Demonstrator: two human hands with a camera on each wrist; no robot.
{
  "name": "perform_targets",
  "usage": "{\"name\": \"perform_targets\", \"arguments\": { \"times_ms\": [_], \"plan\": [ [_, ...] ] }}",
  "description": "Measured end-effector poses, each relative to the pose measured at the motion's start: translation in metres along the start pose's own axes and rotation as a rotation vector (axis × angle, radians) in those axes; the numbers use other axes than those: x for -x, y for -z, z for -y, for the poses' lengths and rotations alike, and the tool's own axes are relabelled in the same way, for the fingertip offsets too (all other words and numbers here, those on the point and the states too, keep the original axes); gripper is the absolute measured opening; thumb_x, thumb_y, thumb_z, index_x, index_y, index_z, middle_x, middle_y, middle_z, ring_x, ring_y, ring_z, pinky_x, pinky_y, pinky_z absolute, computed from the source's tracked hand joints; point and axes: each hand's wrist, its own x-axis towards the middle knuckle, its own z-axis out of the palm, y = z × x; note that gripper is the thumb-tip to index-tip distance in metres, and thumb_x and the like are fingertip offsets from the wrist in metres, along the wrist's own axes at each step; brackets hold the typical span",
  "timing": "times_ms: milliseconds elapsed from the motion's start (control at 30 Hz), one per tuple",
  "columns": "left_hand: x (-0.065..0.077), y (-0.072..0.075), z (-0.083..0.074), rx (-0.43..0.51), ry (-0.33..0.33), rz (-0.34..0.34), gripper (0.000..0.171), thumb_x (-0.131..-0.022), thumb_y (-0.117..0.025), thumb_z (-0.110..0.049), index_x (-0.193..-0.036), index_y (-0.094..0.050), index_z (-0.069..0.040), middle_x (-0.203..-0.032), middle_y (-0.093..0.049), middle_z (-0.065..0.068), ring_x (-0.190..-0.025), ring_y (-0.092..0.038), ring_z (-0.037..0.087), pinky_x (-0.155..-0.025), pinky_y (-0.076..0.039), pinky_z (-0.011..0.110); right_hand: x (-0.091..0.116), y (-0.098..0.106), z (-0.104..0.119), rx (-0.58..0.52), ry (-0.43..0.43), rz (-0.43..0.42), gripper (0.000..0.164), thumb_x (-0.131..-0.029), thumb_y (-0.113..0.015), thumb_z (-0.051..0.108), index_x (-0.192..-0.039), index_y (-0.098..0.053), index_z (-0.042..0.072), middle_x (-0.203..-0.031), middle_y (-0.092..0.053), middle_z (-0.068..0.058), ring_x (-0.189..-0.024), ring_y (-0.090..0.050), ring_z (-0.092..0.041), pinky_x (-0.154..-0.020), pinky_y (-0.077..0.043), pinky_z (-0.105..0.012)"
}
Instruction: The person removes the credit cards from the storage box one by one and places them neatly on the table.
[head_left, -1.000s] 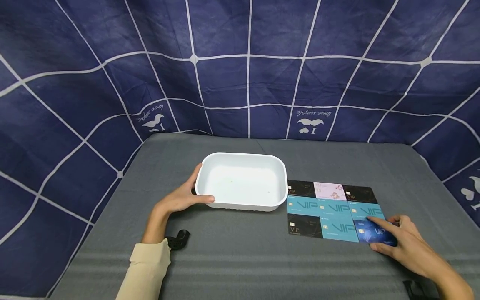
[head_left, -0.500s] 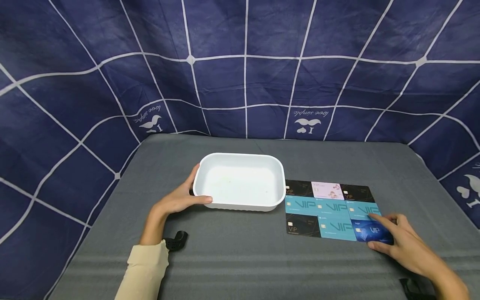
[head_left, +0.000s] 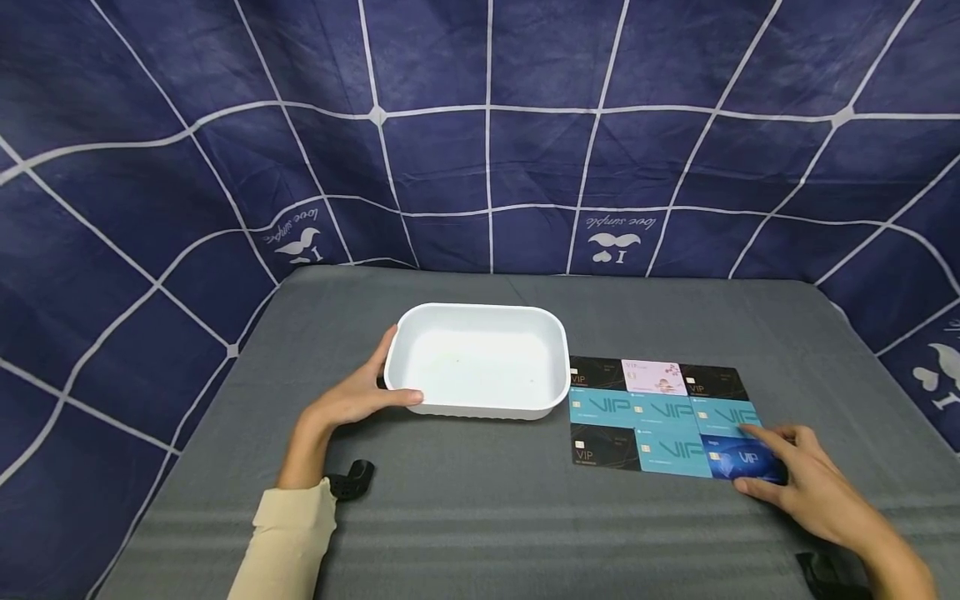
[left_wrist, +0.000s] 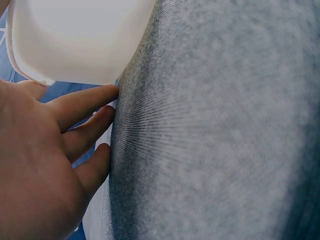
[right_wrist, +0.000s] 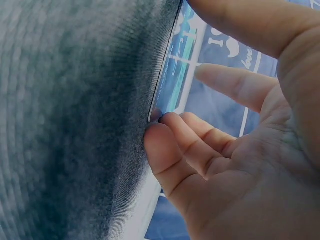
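In the head view a white rectangular tray (head_left: 480, 358) stands left of a flat block of cards. My left hand (head_left: 352, 398) touches the tray's left end, thumb on the front rim. In the left wrist view the fingers of my left hand (left_wrist: 60, 125) extend straight beside the tray corner (left_wrist: 75, 45). My right hand (head_left: 813, 483) rests spread at a dark blue VIP card (head_left: 738, 458), the near right card of the block. Its index reaches the card's upper part, its thumb the near edge. Fingertips meet a card edge (right_wrist: 167, 92) in the right wrist view.
Other cards lie edge to edge: teal cards (head_left: 675, 452), black cards (head_left: 600, 450) and a pink card (head_left: 652, 377). The block's left edge adjoins the tray. Grey cloth (head_left: 480, 508) covers the surface. A navy curtain (head_left: 450, 158) with white lines hangs behind.
The head view has shifted slightly, so everything appears a little further left. My right index has slid slightly right over the blue card. The tray and my left hand keep their places.
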Motion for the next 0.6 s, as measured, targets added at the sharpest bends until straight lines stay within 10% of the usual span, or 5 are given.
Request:
{"name": "perform_targets", "arguments": {
  "times_ms": [367,600],
  "plan": [
    [0.004,0.006,-0.011,-0.142,-0.003,-0.005,0.119,-0.08,-0.081,-0.038,-0.159,0.006,-0.019,-0.163,0.001,0.015,-0.145,-0.006,0.035,-0.111,-0.012,0.061,-0.008,-0.009,0.038,-0.082,0.048,-0.307,0.054,-0.09,-0.075,0.028,-0.125,-0.058,-0.009,-0.125,-0.04,-0.034,-0.11,-0.037,-0.052,-0.081,-0.029,-0.067],
    [0.01,-0.004,-0.055,-0.377,-0.078,-0.222,0.104,-0.083,-0.076,-0.048,-0.16,-0.014,-0.017,-0.164,-0.002,0.013,-0.149,0.002,0.032,-0.111,-0.009,0.064,-0.044,-0.018,0.091,-0.11,0.213,-0.389,0.049,-0.1,-0.06,0.023,-0.137,-0.05,-0.009,-0.138,-0.041,-0.033,-0.124,-0.036,-0.053,-0.094,-0.026,-0.069]
  ]
}}
